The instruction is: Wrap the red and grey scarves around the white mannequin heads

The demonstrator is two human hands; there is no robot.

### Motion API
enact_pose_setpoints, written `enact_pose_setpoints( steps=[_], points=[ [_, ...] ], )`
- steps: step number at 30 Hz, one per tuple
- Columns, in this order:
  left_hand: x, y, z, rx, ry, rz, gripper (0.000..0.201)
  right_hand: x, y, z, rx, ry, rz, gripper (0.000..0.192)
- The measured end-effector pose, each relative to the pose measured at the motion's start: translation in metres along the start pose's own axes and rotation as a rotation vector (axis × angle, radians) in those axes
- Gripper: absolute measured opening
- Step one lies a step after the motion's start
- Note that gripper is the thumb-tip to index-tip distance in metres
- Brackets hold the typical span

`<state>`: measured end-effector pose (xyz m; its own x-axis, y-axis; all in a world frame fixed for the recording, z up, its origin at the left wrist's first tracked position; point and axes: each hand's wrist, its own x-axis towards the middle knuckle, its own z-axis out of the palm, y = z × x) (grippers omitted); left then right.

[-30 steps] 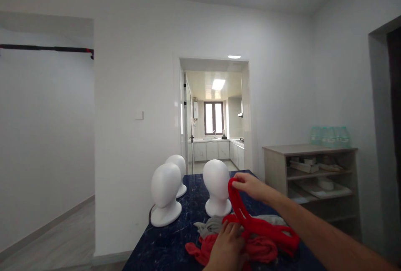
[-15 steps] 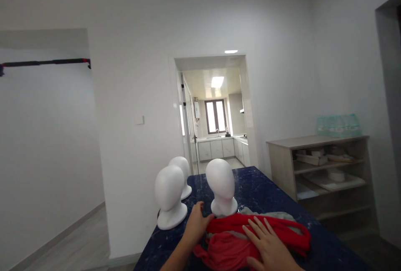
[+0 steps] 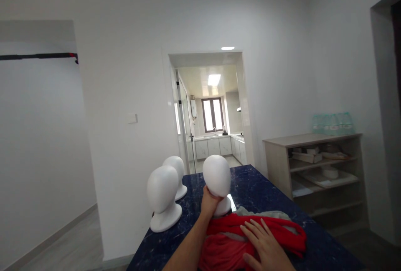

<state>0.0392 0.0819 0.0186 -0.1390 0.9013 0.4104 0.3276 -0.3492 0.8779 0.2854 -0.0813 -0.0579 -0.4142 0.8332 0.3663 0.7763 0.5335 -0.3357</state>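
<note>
left hand [image 3: 209, 203] gripping mannequin head [image 3: 216, 177], table edge [image 3: 138, 249] near

I see no text, label, brand or number that I can read anywhere in this room

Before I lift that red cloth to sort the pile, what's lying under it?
A grey cloth shows beneath the red cloth, peeking out at its far edge and through a gap. The right hand lies flat on top. How far the grey extends underneath is covered.
</note>
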Motion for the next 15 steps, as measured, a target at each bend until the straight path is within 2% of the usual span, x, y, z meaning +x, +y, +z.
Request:
enact_pose_setpoints(
  steps=[3, 5, 7, 8, 10, 13, 15],
  points=[
    [-0.006, 0.021, -0.031, -0.049, -0.061, 0.081, 0.098, -0.003, 0.001, 0.003, 0.006, 0.047, -0.011, 0.073],
    [-0.018, 0.031, -0.068, -0.008, -0.132, 0.190, 0.096, -0.005, 0.003, 0.007, 0.006, 0.078, -0.014, 0.072],
    [-0.037, 0.029, -0.116, 0.099, -0.200, 0.276, 0.092, -0.006, 0.004, 0.010, 0.006, 0.094, -0.009, 0.072],
    [-0.049, 0.024, -0.144, 0.163, -0.231, 0.267, 0.088, -0.006, 0.004, 0.011, 0.005, 0.100, -0.006, 0.072],
    [-0.073, 0.003, -0.202, 0.271, -0.220, 0.191, 0.082, -0.006, 0.003, 0.013, -0.002, 0.112, -0.005, 0.071],
    [-0.109, -0.033, -0.283, 0.430, -0.098, 0.045, 0.087, -0.006, 0.001, 0.013, -0.024, 0.132, -0.004, 0.070],
    [-0.129, -0.049, -0.321, 0.481, -0.015, -0.030, 0.093, -0.007, 0.001, 0.014, -0.039, 0.136, 0.000, 0.070]
  ],
)
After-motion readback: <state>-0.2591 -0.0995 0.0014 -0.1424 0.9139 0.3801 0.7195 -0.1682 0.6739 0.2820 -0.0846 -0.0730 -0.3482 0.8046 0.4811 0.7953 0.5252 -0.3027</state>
